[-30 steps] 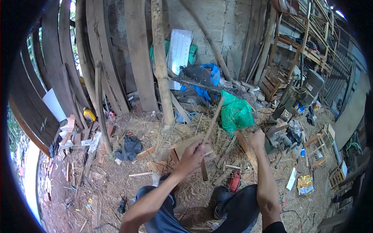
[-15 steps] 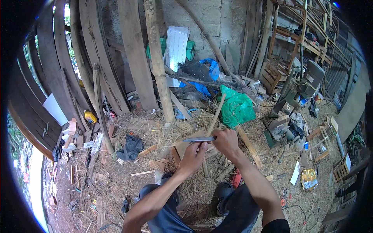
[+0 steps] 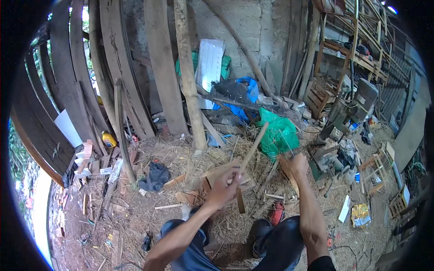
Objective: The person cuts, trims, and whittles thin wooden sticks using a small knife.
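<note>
My left hand (image 3: 224,187) is closed around a pale wooden stick (image 3: 256,143), which slants up and to the right out of the fist. My right hand (image 3: 295,167) is held apart, to the right, with its fingers wrapped round the handle of a knife. The thin knife blade (image 3: 286,141) points upward and is faint against a green plastic bag (image 3: 275,133) behind it. The handle is hidden in the fist. Below the left hand, a wooden board (image 3: 246,182) sits low between my legs.
A red tool-like object (image 3: 277,213) lies near my right foot. Straw and wood scraps cover the floor. A black plastic bag (image 3: 155,176) lies left, beside a wooden post (image 3: 190,81). Machinery (image 3: 346,113) and a small wooden frame (image 3: 374,174) stand right.
My hands have separated. The right hand moved right with the knife, whose blade swung from level to upright. My left hand, earlier near the blade, now grips the stick.
</note>
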{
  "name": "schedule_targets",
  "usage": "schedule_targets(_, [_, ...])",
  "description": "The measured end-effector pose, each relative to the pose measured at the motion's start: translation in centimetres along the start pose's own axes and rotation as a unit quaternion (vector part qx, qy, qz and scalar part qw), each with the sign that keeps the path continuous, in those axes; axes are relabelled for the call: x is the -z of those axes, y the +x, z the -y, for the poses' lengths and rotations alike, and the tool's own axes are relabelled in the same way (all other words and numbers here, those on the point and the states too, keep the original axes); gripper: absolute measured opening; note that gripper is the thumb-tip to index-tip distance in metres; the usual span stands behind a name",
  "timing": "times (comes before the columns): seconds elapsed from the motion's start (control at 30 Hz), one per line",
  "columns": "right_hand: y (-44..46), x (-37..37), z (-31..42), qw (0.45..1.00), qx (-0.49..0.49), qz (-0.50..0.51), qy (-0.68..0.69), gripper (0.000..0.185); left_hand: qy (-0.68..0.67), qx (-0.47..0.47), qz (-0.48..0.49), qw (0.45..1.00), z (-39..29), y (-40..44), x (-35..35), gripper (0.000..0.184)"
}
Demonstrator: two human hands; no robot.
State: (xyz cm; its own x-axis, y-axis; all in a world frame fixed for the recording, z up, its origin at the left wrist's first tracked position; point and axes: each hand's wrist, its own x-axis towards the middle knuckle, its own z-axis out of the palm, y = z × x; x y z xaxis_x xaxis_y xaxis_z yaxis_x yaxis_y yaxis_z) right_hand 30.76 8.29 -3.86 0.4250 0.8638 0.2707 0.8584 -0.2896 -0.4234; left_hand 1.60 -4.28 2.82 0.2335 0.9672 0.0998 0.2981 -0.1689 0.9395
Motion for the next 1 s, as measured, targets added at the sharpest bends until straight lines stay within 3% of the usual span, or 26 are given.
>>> schedule_targets(0.07, [0.1, -0.3, 1.0, 0.999, 0.016, -0.008, 0.04, 0.029, -0.147, 0.032, -0.003, 0.989, -1.0, 0.8, 0.0, 0.024])
schedule_targets(0.13, [-0.7, 0.6, 3.8, 0.996, 0.032, -0.012, 0.083, 0.028, -0.181, 0.018, 0.012, 0.983, -0.3, 1.3, -0.5, 0.023])
schedule_targets(0.2, [-2.5, 2.7, 6.0, 0.976, 0.123, 0.019, 0.176, 0.022, -0.215, 0.01, 0.027, 0.976, 0.3, 1.3, -0.8, 0.024])
schedule_targets(0.23, [-3.3, 3.0, 6.9, 0.977, 0.122, 0.02, 0.175, 0.022, -0.238, 0.022, 0.035, 0.97, 0.3, 1.3, -0.9, 0.023])
schedule_targets(0.3, [-4.8, 3.5, 8.2, 0.951, 0.22, -0.03, 0.217, 0.017, -0.263, 0.036, 0.043, 0.963, 0.5, 1.4, -1.4, 0.023])
schedule_targets(0.37, [-6.5, 4.4, 9.5, 0.938, 0.261, -0.018, 0.225, 0.014, -0.252, -0.014, -0.046, 0.967, 0.8, 1.6, -1.9, 0.021])
schedule_targets(0.5, [-8.5, 4.7, 11.0, 0.927, 0.347, 0.017, 0.142, 0.012, -0.145, 0.017, -0.064, 0.987, 2.5, 2.2, -1.4, 0.026])
schedule_targets(0.57, [-8.8, 4.2, 11.4, 0.921, 0.378, 0.023, 0.092, 0.01, -0.081, -0.034, -0.097, 0.991, 2.5, 1.9, -1.9, 0.029])
schedule_targets(0.8, [-8.5, 2.6, 11.4, 0.929, 0.369, -0.009, -0.011, 0.01, -0.038, -0.058, -0.137, 0.988, 1.1, 1.5, -2.8, 0.027])
schedule_targets(0.87, [-8.3, 2.7, 11.5, 0.929, 0.362, -0.026, -0.068, 0.008, 0.034, -0.087, -0.17, 0.981, 0.6, 1.5, -2.7, 0.027])
schedule_targets(1.0, [-7.3, 3.5, 11.5, 0.937, 0.341, -0.05, -0.063, 0.007, 0.047, -0.119, -0.178, 0.976, 1.7, 2.0, -2.8, 0.026])
